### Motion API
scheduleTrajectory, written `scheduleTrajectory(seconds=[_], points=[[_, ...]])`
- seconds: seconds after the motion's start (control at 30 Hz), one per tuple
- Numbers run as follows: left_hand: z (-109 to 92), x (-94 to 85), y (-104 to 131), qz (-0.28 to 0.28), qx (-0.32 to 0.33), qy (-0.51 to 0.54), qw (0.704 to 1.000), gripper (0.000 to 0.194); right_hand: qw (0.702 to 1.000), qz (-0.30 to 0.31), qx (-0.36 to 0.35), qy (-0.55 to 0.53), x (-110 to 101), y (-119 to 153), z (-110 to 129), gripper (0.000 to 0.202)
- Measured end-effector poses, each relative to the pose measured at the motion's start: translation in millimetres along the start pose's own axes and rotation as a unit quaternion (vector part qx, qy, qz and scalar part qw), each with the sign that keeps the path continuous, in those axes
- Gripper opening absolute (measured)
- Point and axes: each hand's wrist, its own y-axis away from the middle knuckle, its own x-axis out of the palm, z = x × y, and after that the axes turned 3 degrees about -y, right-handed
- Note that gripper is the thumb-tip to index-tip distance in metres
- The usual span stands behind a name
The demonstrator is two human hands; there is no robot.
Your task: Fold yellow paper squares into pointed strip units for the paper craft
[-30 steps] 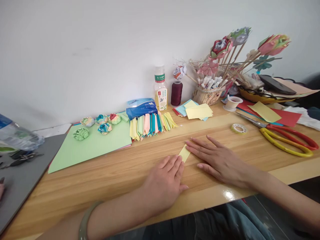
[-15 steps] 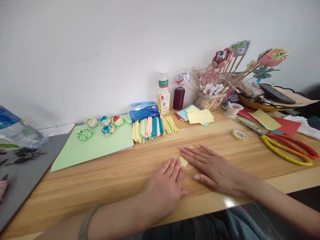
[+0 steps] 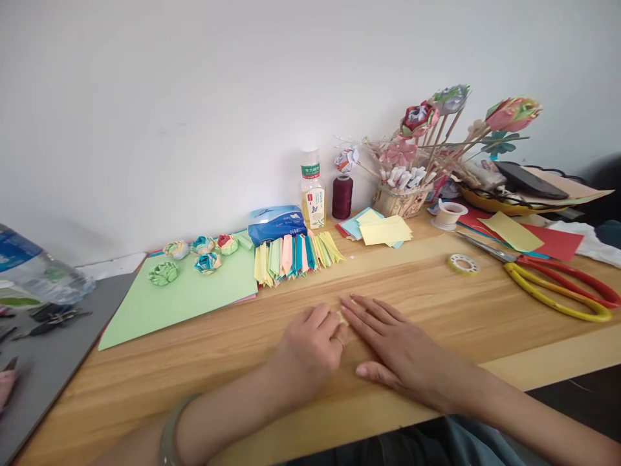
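Observation:
A small pale-yellow piece of paper lies on the wooden table, mostly hidden beneath my fingers. My left hand has its fingers curled together at the paper's left side, and their tips are hidden. Flat on the table and the paper's right side, my right hand has its fingers stretched out and its thumb apart. Beyond both hands stands a row of folded paper strips in yellow, green, pink and blue.
Paper flowers sit on a green sheet at left. Behind are a tissue pack, a bottle, a thread spool and cut paper. Scissors and a tape roll lie at right.
My left hand's fingers have curled in more. My right hand has shifted slightly left and nearer to it, so less of the yellow paper shows. The camera view has shifted slightly.

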Motion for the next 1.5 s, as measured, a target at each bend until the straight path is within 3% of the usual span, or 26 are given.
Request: scheduleTrajectory(seconds=[0.1, 0.2, 0.27, 0.43, 0.57, 0.73, 0.9, 1.17, 1.27, 1.4, 1.5], points=[[3, 3.5, 4, 0.045, -0.008, 0.004, 0.999, 0.023, 0.999, -0.032, 0.002, -0.001, -2, -6, 3, 0.055], [4, 5.3, 6, 0.057, -0.031, 0.036, 0.997, 0.021, 0.997, -0.079, 0.002, -0.008, -8, -11, -3, 0.033], [6, 6.0, 6, 0.062, -0.053, 0.068, 0.994, 0.017, 0.997, -0.076, -0.021, -0.026, -13, -15, -8, 0.024], [7, 8.7, 3, 0.037, -0.113, 0.102, 0.988, 0.008, 0.994, -0.029, -0.108, 0.004, -22, -27, -19, 0.027], [6, 7.2, -1, 0.056, -0.210, 0.141, 0.966, 0.007, 0.987, 0.000, -0.158, 0.021, -25, -36, -27, 0.031], [9, 1.8, -7, 0.115, -0.323, 0.209, 0.916, 0.009, 0.991, 0.011, -0.111, -0.068, -24, -46, -31, 0.024], [11, 2.4, -10, 0.126, -0.366, 0.244, 0.889, 0.009, 0.992, 0.003, -0.072, -0.105, -20, -50, -29, 0.016], [13, 7.4, -9, 0.142, -0.343, 0.204, 0.906, 0.009, 0.994, -0.023, -0.015, -0.109, -14, -52, -32, 0.005], [15, 7.0, -6, 0.146, -0.306, 0.187, 0.922, 0.005, 0.994, -0.034, -0.001, -0.106, -12, -52, -35, 0.005], [17, 6.0, -3, 0.160, -0.233, 0.167, 0.944, 0.028, 0.993, -0.054, 0.024, -0.100, -11, -52, -40, 0.007], [17, 7.1, -2, 0.155, -0.208, 0.159, 0.952, 0.035, 0.992, -0.062, 0.043, -0.102, -10, -53, -43, 0.009]])
